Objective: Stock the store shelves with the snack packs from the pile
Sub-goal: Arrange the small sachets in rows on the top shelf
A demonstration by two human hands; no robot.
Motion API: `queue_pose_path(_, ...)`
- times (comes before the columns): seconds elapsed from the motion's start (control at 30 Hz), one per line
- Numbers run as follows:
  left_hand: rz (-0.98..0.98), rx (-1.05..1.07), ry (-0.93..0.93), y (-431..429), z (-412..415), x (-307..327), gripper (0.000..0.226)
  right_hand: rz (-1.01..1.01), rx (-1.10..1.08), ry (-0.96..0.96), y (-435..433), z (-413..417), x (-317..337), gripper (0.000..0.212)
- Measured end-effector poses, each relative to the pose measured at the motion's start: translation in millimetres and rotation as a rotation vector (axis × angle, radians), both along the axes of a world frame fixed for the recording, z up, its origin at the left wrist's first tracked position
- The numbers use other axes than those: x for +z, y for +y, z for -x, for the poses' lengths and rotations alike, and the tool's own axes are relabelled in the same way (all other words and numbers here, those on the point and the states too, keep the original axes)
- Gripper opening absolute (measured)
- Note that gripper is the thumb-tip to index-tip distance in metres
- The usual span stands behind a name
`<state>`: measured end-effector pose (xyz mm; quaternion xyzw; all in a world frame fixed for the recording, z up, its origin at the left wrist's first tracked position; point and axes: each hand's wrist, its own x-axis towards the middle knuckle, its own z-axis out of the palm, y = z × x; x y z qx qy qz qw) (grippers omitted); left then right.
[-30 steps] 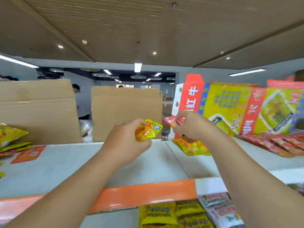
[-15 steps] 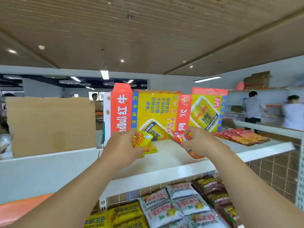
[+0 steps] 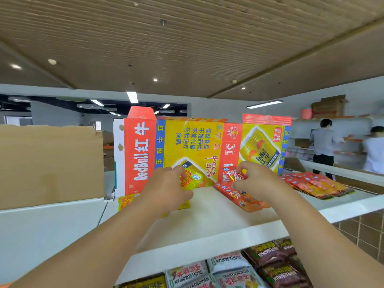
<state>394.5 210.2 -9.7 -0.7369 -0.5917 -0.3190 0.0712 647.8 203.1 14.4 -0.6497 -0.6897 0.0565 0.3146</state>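
Holding yellow pack [image 3: 193, 180] tilted, left hand [image 3: 166, 189], red pack [image 3: 233, 175] seemingly crosswise, right hand [image 3: 256, 181]

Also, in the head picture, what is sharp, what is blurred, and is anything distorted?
Head view: the print on the Red Bull carton is sharp; the yellow snack pack in the left hand and the red snack pack in the right hand are softer; the person at the picture's right edge is smeared; the ceiling light strip blows out white; the forearms stretch toward the corners.
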Motion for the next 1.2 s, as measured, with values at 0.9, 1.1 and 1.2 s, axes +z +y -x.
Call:
queue_pose_path(0.9, 0.236, 0.595, -0.132, 52.0, -54.4, -28.1, 0.033, 0.022, 0.604, -0.208, 183.7, 23.7, 14.0, 0.033)
queue_pose_path(1.1, 0.192, 0.706, -0.003, 62.9, -74.4, -25.7, 0.040, -0.007, 0.682, -0.052, 199.6, 18.6, -0.8, 0.032)
queue_pose_path(1.2, 0.175, 0.753, 0.002, 63.3, -76.6, -33.3, 0.043, -0.027, 0.690, -0.013, 200.5, 12.3, -4.0, 0.033)
